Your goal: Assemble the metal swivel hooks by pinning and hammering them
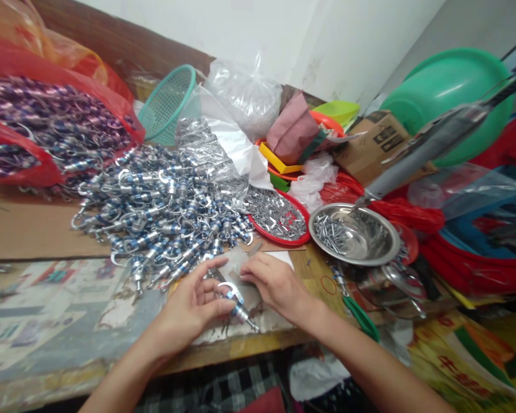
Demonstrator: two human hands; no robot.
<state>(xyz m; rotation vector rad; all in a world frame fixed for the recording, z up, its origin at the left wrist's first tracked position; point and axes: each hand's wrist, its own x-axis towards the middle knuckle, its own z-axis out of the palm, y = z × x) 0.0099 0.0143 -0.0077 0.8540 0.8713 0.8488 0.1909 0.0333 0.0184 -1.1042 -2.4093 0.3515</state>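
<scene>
My left hand (pixel 183 315) is closed, thumb and fingers gripping a small silver-and-blue metal fitting with a curved hook (pixel 241 313) over the table's front edge. Its thin rod end points down and to the right. Beside it, my right hand (pixel 279 287) has its fingers pinched together; whatever lies between them is too small or hidden to make out. Those fingertips are above a flat greyish piece (pixel 236 265) that lies between the hands. Just beyond my hands spreads a big heap of similar silver-and-blue fittings (pixel 155 212).
A red tray of small metal pins (pixel 306 228) and a steel bowl with screw-like pieces (pixel 382 249) stand right of the heap. A grey tool arm (pixel 425 152) slants over the bowl. Purple fittings fill a red bag (pixel 38 172) at left. A green basket (pixel 167 103) leans behind.
</scene>
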